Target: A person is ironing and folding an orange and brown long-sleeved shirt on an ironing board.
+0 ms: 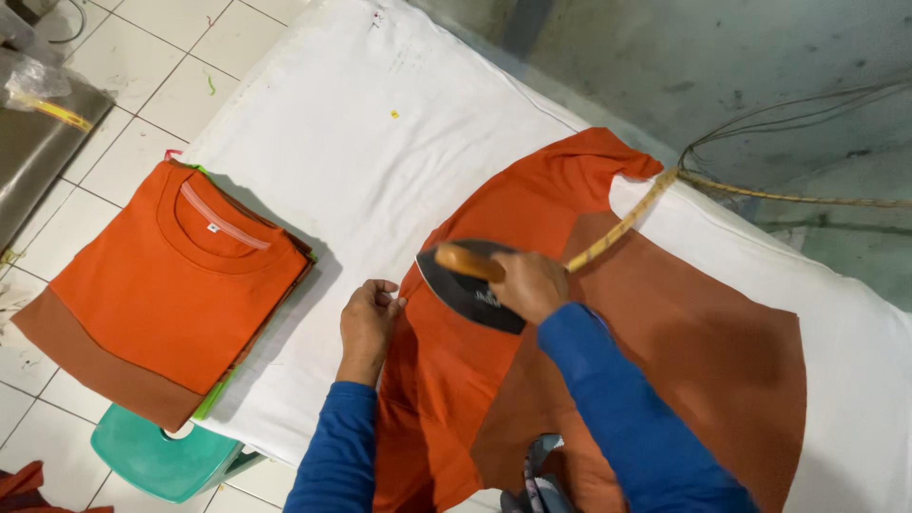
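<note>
2 bare hands are seen, the left hand point(368, 318) and the right hand point(528, 283), with no gloves, rings or watch visible. Both arms are covered by long sleeves of plain bright blue cloth, the left sleeve point(334, 446) and the right sleeve point(627, 413). The cloth is wrinkled in soft folds, and each sleeve is ended at the wrist by a plain cuff.
</note>
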